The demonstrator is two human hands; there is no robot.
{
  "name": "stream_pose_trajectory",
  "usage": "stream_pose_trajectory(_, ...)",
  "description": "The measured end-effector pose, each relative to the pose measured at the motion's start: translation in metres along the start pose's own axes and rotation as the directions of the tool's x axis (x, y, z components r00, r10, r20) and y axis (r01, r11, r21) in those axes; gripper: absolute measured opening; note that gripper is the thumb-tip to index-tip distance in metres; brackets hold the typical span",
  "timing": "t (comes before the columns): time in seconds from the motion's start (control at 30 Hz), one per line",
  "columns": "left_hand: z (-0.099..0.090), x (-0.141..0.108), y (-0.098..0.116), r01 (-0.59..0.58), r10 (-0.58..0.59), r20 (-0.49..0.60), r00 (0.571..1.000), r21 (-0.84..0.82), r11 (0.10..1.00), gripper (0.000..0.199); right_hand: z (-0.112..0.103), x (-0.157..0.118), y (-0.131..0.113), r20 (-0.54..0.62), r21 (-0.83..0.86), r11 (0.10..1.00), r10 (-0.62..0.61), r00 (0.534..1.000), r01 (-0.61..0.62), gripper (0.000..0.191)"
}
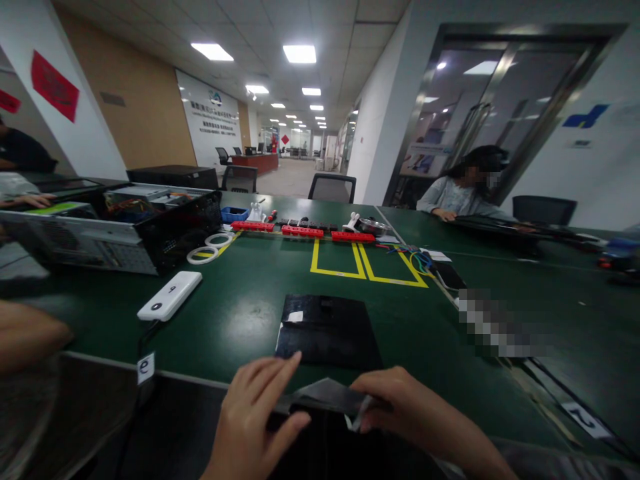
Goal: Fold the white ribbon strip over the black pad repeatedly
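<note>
A crumpled, greyish, thin sheet [327, 392] is at the near table edge, in front of my body. My right hand [400, 403] pinches its right end between thumb and fingers. At its left side is my left hand [257, 413], with fingers stretched out and thumb apart; whether it touches the sheet is unclear. Beneath both hands the view is dark, and what lies there cannot be made out. Just beyond the fingertips a flat black panel [330, 330] with a small white label lies on the green table [240, 320].
A white power bank [170, 295] with a cable lies left, near white rings [203, 255] and an open computer case [150, 220]. Red strips [303, 231] line the back above yellow tape [340, 273]. A phone [450, 275] lies right. Other people sit at both sides.
</note>
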State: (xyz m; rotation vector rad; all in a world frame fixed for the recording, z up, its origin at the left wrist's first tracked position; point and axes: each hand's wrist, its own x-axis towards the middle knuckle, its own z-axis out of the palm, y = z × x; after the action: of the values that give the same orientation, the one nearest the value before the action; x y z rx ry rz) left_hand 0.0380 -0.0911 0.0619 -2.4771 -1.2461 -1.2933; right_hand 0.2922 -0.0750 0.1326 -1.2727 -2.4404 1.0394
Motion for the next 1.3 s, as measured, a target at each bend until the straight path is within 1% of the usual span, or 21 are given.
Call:
stream_pose_trajectory(0.07, -0.003, -0.003, 0.022, -0.061, 0.059, -0.069, 0.996, -0.022, 0.998, 0.043, 0.004, 0.002, -0.009, 0.081, -0.003, 0.999, -0.052, 0.995, 0.052, 0.013)
stream_pose_trajectory(0.13, 0.000, -0.004, 0.032, -0.032, 0.025, -0.087, 0.996, -0.080, 0.996, 0.029, 0.006, 0.004, -0.012, 0.129, 0.010, 0.997, -0.081, 0.988, 0.080, 0.012)
stream_pose_trajectory(0.2, 0.004, -0.001, 0.032, 0.065, -0.075, -0.054, 0.996, -0.162, 0.985, 0.021, 0.004, 0.006, -0.010, 0.155, 0.054, 0.996, -0.073, 0.985, 0.066, 0.013)
stream_pose_trajectory(0.27, 0.008, 0.006, 0.024, 0.212, -0.214, 0.015, 0.977, -0.227, 0.951, 0.022, -0.001, 0.011, -0.002, 0.124, 0.098, 0.995, -0.047, 0.991, 0.035, 0.015)
stream_pose_trajectory(0.33, 0.012, 0.014, 0.014, 0.351, -0.341, 0.086, 0.936, -0.250, 0.902, 0.024, -0.008, 0.018, 0.011, 0.050, 0.111, 0.994, -0.018, 0.999, 0.012, 0.017)
stream_pose_trajectory(0.37, 0.016, 0.019, 0.008, 0.397, -0.382, 0.110, 0.918, -0.250, 0.883, 0.024, -0.011, 0.023, 0.019, 0.003, 0.109, 0.994, -0.002, 1.000, 0.002, 0.017)
stream_pose_trajectory(0.43, 0.024, 0.028, -0.002, 0.444, -0.422, 0.139, 0.896, -0.234, 0.865, 0.022, -0.017, 0.034, 0.035, -0.077, 0.118, 0.992, 0.043, 0.996, -0.034, 0.017)
stream_pose_trajectory(0.5, 0.036, 0.035, -0.012, 0.452, -0.429, 0.145, 0.891, -0.205, 0.868, 0.021, -0.020, 0.045, 0.049, -0.118, 0.151, 0.985, 0.104, 0.988, -0.086, 0.017)
stream_pose_trajectory(0.6, 0.054, 0.042, -0.025, 0.459, -0.439, 0.143, 0.887, -0.171, 0.872, 0.018, -0.018, 0.061, 0.063, -0.124, 0.160, 0.976, 0.170, 0.978, -0.149, 0.016)
stream_pose_trajectory(0.67, 0.064, 0.042, -0.033, 0.471, -0.450, 0.156, 0.879, -0.145, 0.870, 0.018, -0.016, 0.068, 0.070, -0.136, 0.115, 0.980, 0.175, 0.975, -0.160, 0.015)
stream_pose_trajectory(0.77, 0.072, 0.041, -0.041, 0.484, -0.460, 0.184, 0.869, -0.112, 0.868, 0.017, -0.015, 0.074, 0.076, -0.155, 0.055, 0.986, 0.163, 0.974, -0.156, 0.011)
stream_pose_trajectory(0.87, 0.077, 0.040, -0.045, 0.495, -0.470, 0.207, 0.858, -0.091, 0.864, 0.017, -0.014, 0.076, 0.079, -0.160, 0.032, 0.987, 0.163, 0.973, -0.160, 0.010)
stream_pose_trajectory(0.97, 0.080, 0.039, -0.045, 0.496, -0.474, 0.223, 0.852, -0.057, 0.866, 0.018, -0.013, 0.077, 0.080, -0.162, 0.005, 0.985, 0.170, 0.972, -0.171, 0.010)
stream_pose_trajectory(1.13, 0.082, 0.041, -0.043, 0.460, -0.478, 0.197, 0.856, 0.134, 0.878, 0.016, -0.010, 0.078, 0.082, -0.182, -0.055, 0.981, 0.172, 0.968, -0.184, 0.009)
stream_pose_trajectory(1.23, 0.079, 0.044, -0.043, 0.406, -0.449, 0.205, 0.870, 0.221, 0.887, 0.016, -0.009, 0.079, 0.084, -0.193, -0.088, 0.978, 0.172, 0.966, -0.191, 0.008)
stream_pose_trajectory(1.3, 0.077, 0.045, -0.041, 0.312, -0.369, 0.241, 0.898, 0.245, 0.918, 0.018, -0.008, 0.080, 0.086, -0.197, -0.109, 0.975, 0.171, 0.965, -0.195, 0.009)
